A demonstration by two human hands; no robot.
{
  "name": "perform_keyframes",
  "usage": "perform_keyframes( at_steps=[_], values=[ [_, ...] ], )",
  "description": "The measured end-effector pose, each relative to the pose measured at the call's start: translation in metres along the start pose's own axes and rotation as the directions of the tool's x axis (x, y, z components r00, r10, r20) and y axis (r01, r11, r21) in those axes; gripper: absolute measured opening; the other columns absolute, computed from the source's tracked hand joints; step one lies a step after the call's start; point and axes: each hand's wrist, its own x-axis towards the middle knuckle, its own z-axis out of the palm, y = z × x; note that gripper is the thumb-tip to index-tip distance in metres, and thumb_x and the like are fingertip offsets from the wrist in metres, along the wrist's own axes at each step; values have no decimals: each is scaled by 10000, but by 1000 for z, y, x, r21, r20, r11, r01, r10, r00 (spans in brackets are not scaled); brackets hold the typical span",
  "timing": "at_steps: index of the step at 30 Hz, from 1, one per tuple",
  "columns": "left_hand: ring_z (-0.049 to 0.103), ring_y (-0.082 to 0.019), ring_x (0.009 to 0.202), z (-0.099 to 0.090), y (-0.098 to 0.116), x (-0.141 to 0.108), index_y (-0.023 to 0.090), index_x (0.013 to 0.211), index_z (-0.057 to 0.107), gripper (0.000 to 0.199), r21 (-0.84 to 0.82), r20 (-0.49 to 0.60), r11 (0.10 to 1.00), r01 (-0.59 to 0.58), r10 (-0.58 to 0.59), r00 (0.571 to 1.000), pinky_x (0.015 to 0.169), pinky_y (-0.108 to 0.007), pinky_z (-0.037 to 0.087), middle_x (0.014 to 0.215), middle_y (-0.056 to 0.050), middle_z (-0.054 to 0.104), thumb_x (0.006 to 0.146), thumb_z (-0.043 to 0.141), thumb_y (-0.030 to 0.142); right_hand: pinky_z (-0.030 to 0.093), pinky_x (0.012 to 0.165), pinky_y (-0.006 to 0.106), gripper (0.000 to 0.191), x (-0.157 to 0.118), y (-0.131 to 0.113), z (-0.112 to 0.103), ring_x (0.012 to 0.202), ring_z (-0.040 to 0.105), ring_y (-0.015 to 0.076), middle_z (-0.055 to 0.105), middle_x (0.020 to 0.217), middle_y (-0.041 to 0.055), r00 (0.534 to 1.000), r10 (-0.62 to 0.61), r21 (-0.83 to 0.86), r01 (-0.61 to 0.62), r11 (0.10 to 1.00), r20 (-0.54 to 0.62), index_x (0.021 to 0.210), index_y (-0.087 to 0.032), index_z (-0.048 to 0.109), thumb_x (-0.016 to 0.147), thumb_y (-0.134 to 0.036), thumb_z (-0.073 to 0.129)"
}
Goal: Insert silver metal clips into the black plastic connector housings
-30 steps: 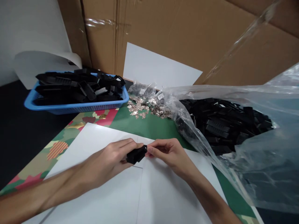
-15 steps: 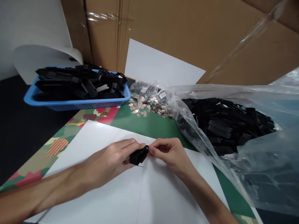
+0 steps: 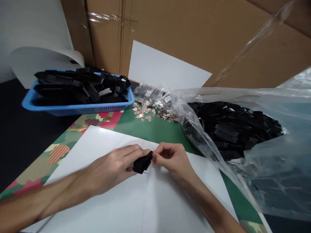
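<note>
A small black plastic part (image 3: 142, 163) is gripped between the thumb and fingers of my left hand (image 3: 119, 163), just above the white sheet (image 3: 107, 204). A thin pin-like piece sticks out below its lower end. At the part's upper right corner, my right hand (image 3: 171, 157) is closed in a pinch with thumb and forefinger. Whatever those fingertips hold is hidden or too small to make out. Beyond the hands lies a pile of small shiny metal pieces (image 3: 144, 111).
A blue basket (image 3: 85, 109) heaped with black plastic parts stands at the back left. On the right, a clear plastic bag (image 3: 272, 174) lies open around many more black parts (image 3: 228, 132). A cardboard wall (image 3: 175, 26) with a white paper (image 3: 165, 68) rises behind.
The black part has turned slightly in my left hand. My right fingertips stay at its corner. The whole view has shifted a little.
</note>
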Motion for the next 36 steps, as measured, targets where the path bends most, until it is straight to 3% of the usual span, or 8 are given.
perform_keyframes(
  at_steps=[3, 6, 9, 12, 17, 26, 32, 36],
  values=[
    [693, -167, 863, -1, 3, 8, 250, 1177, 739, 216, -198, -86, 957, 213, -233, 969, 716, -229, 530, 971, -18, 741, 973, 671, 269, 540, 655, 245, 200, -3, -7, -6, 703, 683, 150, 751, 758, 45, 997, -10, -8, 11, 1000, 70, 863, -165, 789, 879, -363, 761],
    [643, -149, 713, -1, 4, 17, 214, 810, 763, 264, -454, -115, 770, 448, -549, 828, 646, -228, 473, 730, 12, 705, 866, 797, 470, 600, 790, 277, 260, -12, -11, -3, 944, 723, 173, 756, 1069, 62, 966, -259, -147, 259, 955, 20, 1204, -234, 753, 968, -336, 712],
    [604, -146, 731, 0, 4, 21, 188, 646, 677, 418, -637, -52, 579, 509, -691, 721, 668, -234, 437, 681, 16, 658, 804, 833, 542, 610, 829, 280, 400, -19, -5, 12, 1039, 689, 169, 685, 1197, 72, 790, -612, -411, 545, 730, -40, 1376, -246, 641, 983, -186, 684],
    [582, -149, 767, 2, 6, 22, 183, 615, 628, 444, -725, -11, 496, 477, -702, 712, 714, -239, 435, 700, 17, 639, 781, 856, 527, 622, 820, 299, 394, -18, 9, 25, 1031, 687, 183, 681, 1159, 95, 644, -764, -632, 574, 521, -44, 1383, -200, 603, 1005, -91, 617],
    [591, -156, 765, 4, 5, 24, 189, 621, 672, 401, -746, -2, 490, 452, -680, 733, 735, -253, 440, 693, 10, 661, 785, 859, 502, 647, 774, 328, 336, -9, 23, 32, 981, 699, 221, 696, 1095, 113, 515, -856, -773, 525, 356, -44, 1337, -150, 599, 1004, -117, 626],
    [600, -157, 705, 5, -4, 24, 195, 625, 713, 407, -622, -68, 642, 449, -615, 785, 710, -265, 434, 667, 0, 682, 830, 802, 536, 622, 942, 350, 360, -18, 6, 22, 1123, 685, 239, 677, 1206, 164, 584, -802, -726, 605, 327, 126, 1421, -89, 509, 1069, -53, 445],
    [591, -164, 658, -1, -1, 22, 183, 626, 720, 437, -591, -7, 653, 474, -592, 806, 642, -270, 450, 655, -22, 685, 826, 790, 565, 615, 739, 312, 265, -23, -11, 9, 898, 734, 221, 730, 1035, 103, 501, -837, -700, 679, 221, 222, 1306, -143, 546, 1064, -77, 461],
    [610, -170, 713, 2, -16, 16, 191, 966, 788, 414, -597, 79, 674, 436, -491, 867, 676, -285, 494, 887, -57, 741, 865, 747, 590, 587, 645, 300, 104, -32, -23, -15, 759, 708, 199, 713, 943, 32, 657, -740, -684, 607, 404, 146, 1131, -238, 592, 1031, -226, 565]
  ],
)
